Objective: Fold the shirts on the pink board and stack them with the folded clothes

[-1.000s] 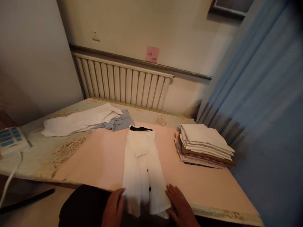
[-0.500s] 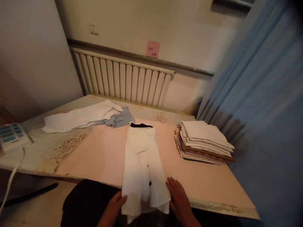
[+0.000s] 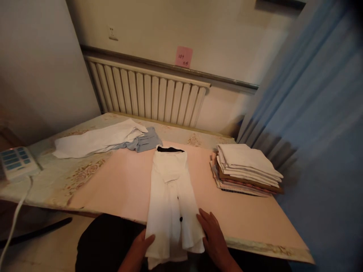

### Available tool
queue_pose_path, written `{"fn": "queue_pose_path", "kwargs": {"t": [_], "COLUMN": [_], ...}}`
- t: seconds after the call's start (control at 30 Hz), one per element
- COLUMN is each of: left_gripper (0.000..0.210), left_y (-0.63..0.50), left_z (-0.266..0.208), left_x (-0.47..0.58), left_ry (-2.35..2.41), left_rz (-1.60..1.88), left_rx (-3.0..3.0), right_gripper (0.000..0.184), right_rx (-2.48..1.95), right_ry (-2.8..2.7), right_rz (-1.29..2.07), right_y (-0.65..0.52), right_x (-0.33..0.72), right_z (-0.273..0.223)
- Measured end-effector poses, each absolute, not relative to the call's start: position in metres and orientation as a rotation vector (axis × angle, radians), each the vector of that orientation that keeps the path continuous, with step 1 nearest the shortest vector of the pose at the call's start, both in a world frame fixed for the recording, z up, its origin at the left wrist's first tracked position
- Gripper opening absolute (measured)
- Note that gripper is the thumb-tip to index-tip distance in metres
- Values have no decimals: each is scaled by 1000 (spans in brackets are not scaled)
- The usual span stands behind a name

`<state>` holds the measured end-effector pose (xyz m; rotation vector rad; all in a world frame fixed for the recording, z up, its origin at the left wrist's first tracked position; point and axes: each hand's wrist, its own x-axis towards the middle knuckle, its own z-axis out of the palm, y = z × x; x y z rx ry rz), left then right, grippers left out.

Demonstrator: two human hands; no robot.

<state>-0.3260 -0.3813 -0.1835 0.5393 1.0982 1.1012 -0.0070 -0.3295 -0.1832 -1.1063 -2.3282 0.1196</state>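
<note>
A white shirt (image 3: pixel 163 204), folded into a long strip, lies lengthwise in front of me, its near end hanging over the table's front edge. A black band shows at its far end, and dark round spots like buttons run down its middle. My left hand (image 3: pixel 137 249) grips the shirt's left edge near the bottom, thumb on top and the other fingers mostly hidden. On the opposite side my right hand (image 3: pixel 214 240) lies against the right edge, its fingers stretched out and touching the cloth.
A stack of folded clothes (image 3: pixel 246 166) stands on the pink cloth (image 3: pixel 124 181) at right. Another white garment (image 3: pixel 96 139) and a grey-blue one (image 3: pixel 146 141) lie back left. A white device (image 3: pixel 18 162) with a cord sits far left. A blue curtain (image 3: pixel 320 143) hangs at right.
My right hand has shifted slightly up and left along the shirt's edge. The left hand stays on its edge, and the near hem hangs a little differently. The view has moved slightly.
</note>
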Motion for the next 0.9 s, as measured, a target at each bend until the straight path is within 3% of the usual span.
{"fn": "queue_pose_path", "kwargs": {"t": [0.17, 0.37, 0.9], "left_gripper": [62, 61, 58], "left_y": [-383, -387, -389], "left_z": [-184, -183, -179], "left_x": [-325, -325, -325], "left_ry": [1109, 1093, 1107], "left_rz": [1102, 1090, 1065], "left_rx": [530, 525, 523], "right_gripper": [45, 33, 34], "right_rx": [-1147, -1175, -1273], "right_ry": [-2198, -2019, -1539], "right_rz": [181, 476, 1255], "right_y": [-328, -322, -335], "right_x": [-17, -27, -34], "right_z": [-188, -176, -123]}}
